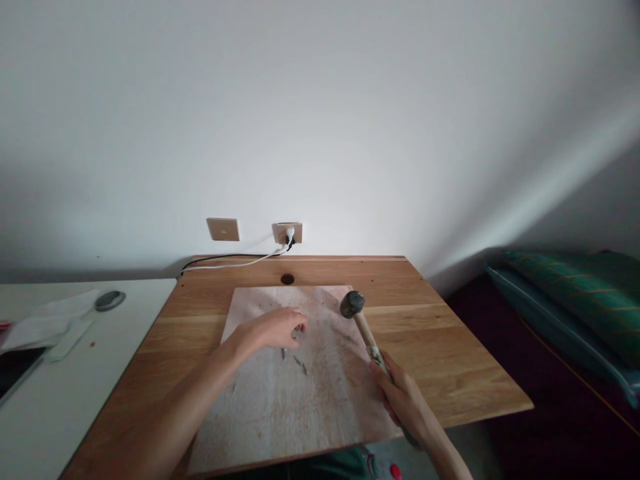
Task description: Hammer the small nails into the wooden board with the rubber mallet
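Observation:
My right hand [400, 393] is wrapped round the wooden handle of a rubber mallet [367, 333]. The mallet's dark head [353, 304] points away from me, over the right edge of a pale wooden board [265, 413]. Above the middle of that board is my left hand [281, 328], its fingers loosely curled and a gap showing between thumb and fingertips. I see nothing held in it. Just below it lies a small metal piece [283, 353], with small slim metal pieces [301, 365] close by; their exact kind is too small to make out.
Under the board is a wooden table [415, 327] with a round cable hole [287, 279] near the wall. Cables [235, 265] run from a wall socket [295, 233]. A white table [125, 320] adjoins on the left; cushions [590, 307] lie at the right. Small dark holes or marks dot the board's far part.

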Available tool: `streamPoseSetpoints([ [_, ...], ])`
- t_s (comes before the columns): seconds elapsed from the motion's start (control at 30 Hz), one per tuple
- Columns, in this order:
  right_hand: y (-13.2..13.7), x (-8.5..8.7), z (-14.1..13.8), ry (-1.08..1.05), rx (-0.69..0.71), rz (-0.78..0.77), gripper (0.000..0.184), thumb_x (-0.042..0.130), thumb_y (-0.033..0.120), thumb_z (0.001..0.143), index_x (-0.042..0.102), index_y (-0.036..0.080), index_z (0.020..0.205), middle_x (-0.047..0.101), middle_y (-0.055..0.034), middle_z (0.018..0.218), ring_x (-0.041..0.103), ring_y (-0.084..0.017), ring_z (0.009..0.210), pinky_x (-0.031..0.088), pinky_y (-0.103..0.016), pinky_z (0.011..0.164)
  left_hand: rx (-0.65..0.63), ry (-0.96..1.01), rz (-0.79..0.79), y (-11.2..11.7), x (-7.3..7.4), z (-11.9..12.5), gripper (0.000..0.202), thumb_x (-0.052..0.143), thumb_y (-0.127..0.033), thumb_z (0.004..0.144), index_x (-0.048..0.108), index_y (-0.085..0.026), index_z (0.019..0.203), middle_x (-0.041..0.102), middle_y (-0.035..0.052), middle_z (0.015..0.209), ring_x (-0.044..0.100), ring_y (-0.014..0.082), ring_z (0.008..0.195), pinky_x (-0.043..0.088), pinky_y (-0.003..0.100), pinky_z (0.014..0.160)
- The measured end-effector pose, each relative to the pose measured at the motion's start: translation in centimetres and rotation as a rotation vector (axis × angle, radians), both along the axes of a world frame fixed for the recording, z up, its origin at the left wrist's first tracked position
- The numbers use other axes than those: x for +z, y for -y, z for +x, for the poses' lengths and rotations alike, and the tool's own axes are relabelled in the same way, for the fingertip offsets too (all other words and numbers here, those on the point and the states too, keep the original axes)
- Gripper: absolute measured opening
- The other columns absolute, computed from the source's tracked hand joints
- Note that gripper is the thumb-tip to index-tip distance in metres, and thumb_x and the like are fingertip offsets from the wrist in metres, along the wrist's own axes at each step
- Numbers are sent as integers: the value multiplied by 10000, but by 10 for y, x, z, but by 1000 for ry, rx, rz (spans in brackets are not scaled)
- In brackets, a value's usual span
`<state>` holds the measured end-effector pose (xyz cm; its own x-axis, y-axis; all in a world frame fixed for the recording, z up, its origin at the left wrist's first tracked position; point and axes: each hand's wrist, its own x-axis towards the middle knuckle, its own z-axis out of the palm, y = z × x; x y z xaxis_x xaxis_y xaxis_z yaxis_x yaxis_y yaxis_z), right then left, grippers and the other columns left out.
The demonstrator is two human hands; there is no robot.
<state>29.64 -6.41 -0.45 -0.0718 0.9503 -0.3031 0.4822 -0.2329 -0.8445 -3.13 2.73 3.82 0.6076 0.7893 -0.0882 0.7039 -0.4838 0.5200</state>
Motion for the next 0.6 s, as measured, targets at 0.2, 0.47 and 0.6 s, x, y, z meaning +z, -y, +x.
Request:
streamPoseSetpoints([
  [0.2, 0, -3, 3, 76, 17, 71, 651, 438, 686, 971, 659, 186, 1324, 615, 20, 601, 607, -194, 502, 444, -261, 479, -40, -131, 176, -1, -3, 8, 258, 614, 44, 714, 687, -192, 789, 706, 39, 883, 693, 217, 860, 486, 281, 767],
  [0.47, 7, -1, 10, 97, 16, 150, 663, 461, 679, 971, 688, 171, 1331, 741, -66, 758, 737, -269, 743, 534, -295, 627, -49, -163, 225, -14, 0, 12, 198, 645, 7, 783, 691, -185, 799, 700, 46, 923, 671, 194, 827, 458, 270, 722],
  [0.6, 7, -1, 12, 105, 31, 105, 643, 411, 658, 994, 675, 176, 1327, 677, -18, 632, 689, -248, 610, 518, -301, 601, -54, -171, 254, -17, -3, 18, 209, 645, 15, 782, 672, -192, 798, 700, 37, 861, 671, 203, 844, 463, 273, 750],
])
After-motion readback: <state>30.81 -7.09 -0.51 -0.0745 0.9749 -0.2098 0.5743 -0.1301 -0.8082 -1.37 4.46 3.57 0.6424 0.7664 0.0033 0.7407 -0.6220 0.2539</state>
